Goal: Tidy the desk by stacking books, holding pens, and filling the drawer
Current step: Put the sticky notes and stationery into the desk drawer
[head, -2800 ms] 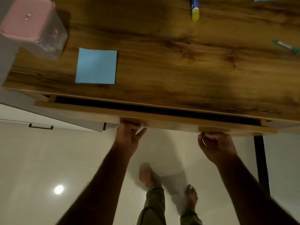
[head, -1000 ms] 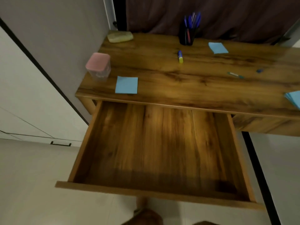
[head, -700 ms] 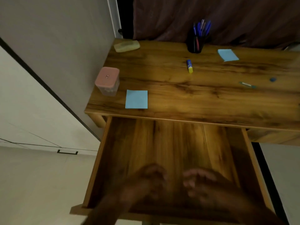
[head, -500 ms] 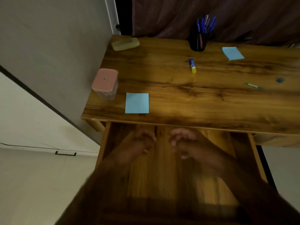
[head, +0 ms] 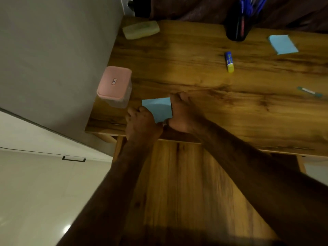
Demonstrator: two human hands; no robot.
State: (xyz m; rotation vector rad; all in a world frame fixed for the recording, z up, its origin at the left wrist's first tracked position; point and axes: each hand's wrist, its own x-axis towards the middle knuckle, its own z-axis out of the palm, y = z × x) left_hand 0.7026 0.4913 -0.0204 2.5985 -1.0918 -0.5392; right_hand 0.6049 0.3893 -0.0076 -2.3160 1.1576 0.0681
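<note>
Blue notepad point(head: 157, 108) now held, left hand point(head: 142, 124), right hand point(head: 182, 113) up from drawer point(head: 177, 183)

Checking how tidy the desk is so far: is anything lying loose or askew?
Yes. A glue stick and a green pen lie loose on the desk, apart from the pen holder. The back note pad sits askew. The left hand and right hand grip the front note pad. Nothing looks spilled.

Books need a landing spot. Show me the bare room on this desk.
Bare: the wide desktop stretch between the glue stick, the green pen and the front edge; the strip between the pale case and the pink-lidded box; the open drawer, where visible. Crowded: the front-left corner, where the left hand and right hand hold the blue pad beside that box.
</note>
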